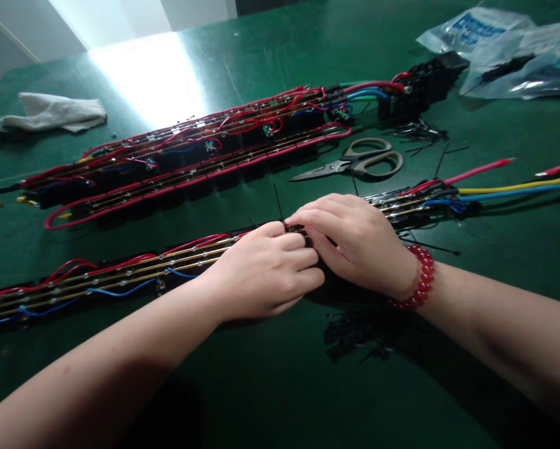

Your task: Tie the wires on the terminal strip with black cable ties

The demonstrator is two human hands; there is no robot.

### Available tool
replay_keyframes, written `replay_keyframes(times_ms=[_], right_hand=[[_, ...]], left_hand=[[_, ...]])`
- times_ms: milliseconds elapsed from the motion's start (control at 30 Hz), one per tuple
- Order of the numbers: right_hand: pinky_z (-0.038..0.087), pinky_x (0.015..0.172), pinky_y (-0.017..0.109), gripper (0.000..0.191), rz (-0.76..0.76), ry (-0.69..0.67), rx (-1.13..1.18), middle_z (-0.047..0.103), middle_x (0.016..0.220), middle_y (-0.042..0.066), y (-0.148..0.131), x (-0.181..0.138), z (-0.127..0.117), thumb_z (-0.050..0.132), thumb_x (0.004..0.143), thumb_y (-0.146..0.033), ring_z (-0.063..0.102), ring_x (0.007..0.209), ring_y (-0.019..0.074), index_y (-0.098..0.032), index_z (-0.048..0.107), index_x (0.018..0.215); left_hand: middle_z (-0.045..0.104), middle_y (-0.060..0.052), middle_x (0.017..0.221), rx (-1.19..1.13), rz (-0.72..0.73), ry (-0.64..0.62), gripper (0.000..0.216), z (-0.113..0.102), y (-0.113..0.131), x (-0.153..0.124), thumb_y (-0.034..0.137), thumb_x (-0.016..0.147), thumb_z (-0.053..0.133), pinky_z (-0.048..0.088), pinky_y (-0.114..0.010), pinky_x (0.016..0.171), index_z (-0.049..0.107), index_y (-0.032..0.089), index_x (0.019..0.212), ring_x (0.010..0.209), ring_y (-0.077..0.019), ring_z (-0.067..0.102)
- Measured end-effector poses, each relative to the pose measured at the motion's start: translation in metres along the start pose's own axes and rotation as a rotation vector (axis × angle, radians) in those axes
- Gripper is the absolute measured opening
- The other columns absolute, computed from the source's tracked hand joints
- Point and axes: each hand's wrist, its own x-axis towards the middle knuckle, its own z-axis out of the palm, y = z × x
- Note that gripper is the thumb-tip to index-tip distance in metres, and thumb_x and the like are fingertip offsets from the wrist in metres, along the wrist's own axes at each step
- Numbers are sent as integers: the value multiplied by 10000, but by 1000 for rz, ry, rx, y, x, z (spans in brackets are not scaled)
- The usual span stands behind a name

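A long black wiring assembly (135, 274) with brass rods and red and blue wires lies across the table in front of me. My left hand (273, 268) rests over its middle, the fingers curled in; what they grip is hidden. My right hand (355, 237), with a red bead bracelet (424, 277) at the wrist, bends over the same spot. Its thumb and fingers close down near my left knuckles, and anything between them is hidden. A thin black cable tie (278, 201) sticks up right by the fingertips. More tie tails (436, 245) jut from the assembly farther right.
Behind lies a second wired assembly (205, 146) ending in a black connector block (411, 87). Scissors (355, 163) sit between the two. Loose black ties (359, 333) lie in front, others (418, 131) behind. Plastic bags (518, 53) and a pale cloth (55, 112) are at the back.
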Motion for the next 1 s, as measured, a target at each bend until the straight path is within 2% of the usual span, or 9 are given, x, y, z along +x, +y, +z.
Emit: replay_keyframes(times_ms=[267, 367, 433, 500, 567, 667, 833, 1000], right_hand=[[479, 831, 356, 265, -10, 24, -2, 754, 1032, 62, 1, -1, 2, 465, 927, -131, 667, 950, 225, -179, 687, 1064], [473, 829, 361, 264, -12, 7, 12, 750, 1036, 69, 2, -1, 1, 467, 928, -146, 664, 963, 232, -184, 681, 1077], [478, 826, 372, 257, -16, -8, 52, 743, 1054, 81, 3, -2, 0, 481, 925, -171, 663, 969, 242, -180, 668, 1100], [490, 827, 380, 236, -6, 22, 122, 732, 1058, 95, 3, -3, -2, 480, 935, -200, 661, 968, 245, -171, 652, 1096], [507, 838, 383, 211, 6, 98, 211, 720, 1023, 103, 3, -4, -3, 454, 962, -226, 657, 951, 234, -166, 638, 1045], [525, 844, 387, 200, -44, 158, 286, 708, 967, 108, 4, -4, -5, 446, 980, -259, 647, 919, 223, -166, 620, 945], [536, 825, 386, 122, -100, 147, 203, 723, 891, 85, 3, -1, -3, 560, 914, -164, 638, 864, 208, -180, 608, 804], [544, 807, 379, 113, -88, 151, 221, 729, 872, 83, 4, 0, -3, 568, 919, -156, 645, 852, 203, -172, 636, 831]], left_hand=[[639, 20, 820, 70, 4, 52, 121, 4, 0, 0, 181, 958, 510, 334, -376, 690, 569, 220, 860, 817, -194, 544], [645, 8, 847, 91, -20, 56, 117, 4, 1, 0, 174, 969, 471, 359, -373, 698, 578, 207, 936, 796, -198, 557], [656, -12, 907, 20, -52, 77, 141, 2, 2, 1, 174, 976, 434, 388, -361, 707, 573, 196, 987, 812, -194, 575], [653, -29, 957, -134, -143, 184, 151, 1, 1, 1, 155, 982, 413, 426, -321, 718, 559, 191, 997, 840, -173, 588], [634, -32, 963, -290, -303, 349, 129, -1, 0, 1, 143, 986, 428, 454, -277, 748, 547, 191, 977, 861, -149, 587], [609, -19, 903, -387, -512, 506, 101, -4, -1, 3, 140, 980, 474, 461, -258, 771, 547, 190, 930, 844, -137, 567], [618, -10, 864, -475, -612, 535, 106, -6, -4, 4, 162, 968, 506, 466, -242, 725, 586, 186, 902, 803, -127, 561], [648, -9, 897, -686, -691, 558, 68, -6, -6, 3, 221, 942, 568, 462, -216, 629, 629, 191, 946, 728, -105, 574]])
